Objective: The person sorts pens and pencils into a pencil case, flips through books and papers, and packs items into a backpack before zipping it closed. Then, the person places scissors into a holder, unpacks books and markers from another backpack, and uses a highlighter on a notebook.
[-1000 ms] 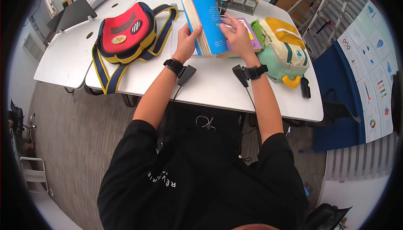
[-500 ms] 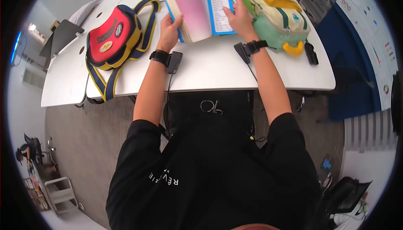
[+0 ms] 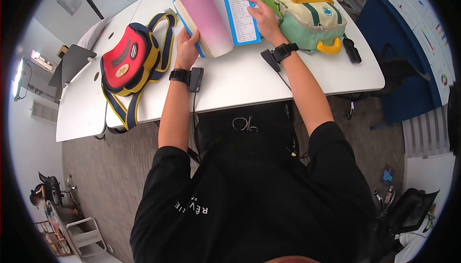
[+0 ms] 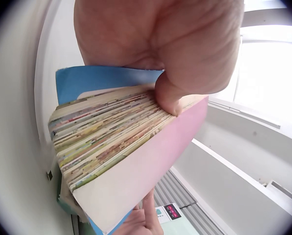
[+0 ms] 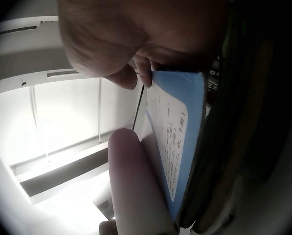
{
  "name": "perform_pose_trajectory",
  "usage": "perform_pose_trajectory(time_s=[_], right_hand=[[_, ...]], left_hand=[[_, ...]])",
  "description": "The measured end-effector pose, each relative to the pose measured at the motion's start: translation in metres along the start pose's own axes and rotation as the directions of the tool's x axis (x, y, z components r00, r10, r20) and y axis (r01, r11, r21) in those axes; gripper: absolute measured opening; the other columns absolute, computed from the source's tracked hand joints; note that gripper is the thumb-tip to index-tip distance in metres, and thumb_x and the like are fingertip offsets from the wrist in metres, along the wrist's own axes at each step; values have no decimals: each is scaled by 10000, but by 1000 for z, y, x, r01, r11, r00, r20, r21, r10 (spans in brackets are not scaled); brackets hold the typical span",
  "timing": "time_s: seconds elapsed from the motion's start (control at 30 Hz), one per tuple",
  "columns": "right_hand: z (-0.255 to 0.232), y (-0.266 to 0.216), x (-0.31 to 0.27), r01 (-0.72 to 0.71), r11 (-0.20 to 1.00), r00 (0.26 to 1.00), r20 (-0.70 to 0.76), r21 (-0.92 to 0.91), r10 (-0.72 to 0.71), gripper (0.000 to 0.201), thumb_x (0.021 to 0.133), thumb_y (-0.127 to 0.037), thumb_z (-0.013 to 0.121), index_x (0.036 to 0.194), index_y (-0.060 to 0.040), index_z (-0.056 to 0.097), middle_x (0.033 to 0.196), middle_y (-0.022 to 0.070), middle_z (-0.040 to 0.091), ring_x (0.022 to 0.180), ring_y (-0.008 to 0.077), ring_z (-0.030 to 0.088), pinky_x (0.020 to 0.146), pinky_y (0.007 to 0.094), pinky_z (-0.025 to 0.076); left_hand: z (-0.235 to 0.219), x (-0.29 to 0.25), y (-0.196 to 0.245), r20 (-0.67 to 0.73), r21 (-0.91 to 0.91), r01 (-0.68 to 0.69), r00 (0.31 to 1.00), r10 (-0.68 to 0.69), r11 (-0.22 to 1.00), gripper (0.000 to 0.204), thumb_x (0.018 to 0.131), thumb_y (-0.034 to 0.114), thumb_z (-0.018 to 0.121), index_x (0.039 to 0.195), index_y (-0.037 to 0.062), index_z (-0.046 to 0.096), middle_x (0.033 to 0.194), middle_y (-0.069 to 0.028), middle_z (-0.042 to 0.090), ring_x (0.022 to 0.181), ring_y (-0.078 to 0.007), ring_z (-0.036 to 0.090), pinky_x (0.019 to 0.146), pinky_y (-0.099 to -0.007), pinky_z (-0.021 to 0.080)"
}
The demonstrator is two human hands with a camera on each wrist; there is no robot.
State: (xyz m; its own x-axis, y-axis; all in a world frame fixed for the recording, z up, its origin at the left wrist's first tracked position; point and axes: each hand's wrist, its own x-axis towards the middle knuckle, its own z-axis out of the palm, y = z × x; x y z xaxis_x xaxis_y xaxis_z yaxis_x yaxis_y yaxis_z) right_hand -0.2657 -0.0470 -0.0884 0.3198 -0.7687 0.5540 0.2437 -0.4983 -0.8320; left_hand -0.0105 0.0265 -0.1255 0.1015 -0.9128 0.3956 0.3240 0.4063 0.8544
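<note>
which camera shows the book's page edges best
The left wrist view: the page edges run large across it. The head view shows them as a small strip by the left hand; the right wrist view shows the pink page and blue cover instead.

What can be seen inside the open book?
The open book shows a curled pink page and a blue-edged flap of print; whatever is on the pages bunched in the left hand is covered.
</note>
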Motion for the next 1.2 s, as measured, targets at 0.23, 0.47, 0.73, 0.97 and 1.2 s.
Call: perform_pose_trajectory(time_s=[0.23,0.47,0.73,0.97,1.2], right_hand=[[0,6,-1,20,999,999,-49,47,-17,354,1025,-193,494,1312,1,567,1167,98,644,1021,127,598,901,260,459],[-5,16,4,-56,992,997,-47,115,62,415,1022,-194,516,1369,33,493,1161,107,667,991,112,635,854,262,500],[-2,22,3,12,998,998,-65,-54,-15,374,960,-26,546,1326,37,502,902,81,707,699,65,613,566,239,458],[-4,19,3,28,998,999,-29,-61,-30,380,994,-83,535,1362,6,504,983,89,714,818,83,651,697,240,496],[-3,3,3,33,991,994,-105,132,-20,458,1014,-190,505,1432,-11,444,1161,166,660,957,132,646,845,251,488]], left_hand=[[1,-2,2,40,-25,6,999,-5,1000,330,1023,32,464,1344,-47,473,1317,-141,593,1189,-214,583,1036,-354,444],[0,0,1,4,-18,17,1000,-17,1000,309,1021,33,487,1314,-65,490,1281,-152,612,1133,-213,614,995,-348,482],[2,-1,1,1,-2,-1,1000,1,1000,309,1019,28,485,1314,-62,491,1288,-156,610,1146,-218,607,1021,-357,463],[3,-4,3,8,-8,-2,1000,2,1000,308,1015,26,491,1312,-58,498,1283,-154,615,1147,-215,606,1017,-350,462],[5,-2,4,-26,20,16,1000,-16,1000,320,1016,33,494,1320,-67,489,1303,-161,604,1152,-209,604,1022,-343,455]])
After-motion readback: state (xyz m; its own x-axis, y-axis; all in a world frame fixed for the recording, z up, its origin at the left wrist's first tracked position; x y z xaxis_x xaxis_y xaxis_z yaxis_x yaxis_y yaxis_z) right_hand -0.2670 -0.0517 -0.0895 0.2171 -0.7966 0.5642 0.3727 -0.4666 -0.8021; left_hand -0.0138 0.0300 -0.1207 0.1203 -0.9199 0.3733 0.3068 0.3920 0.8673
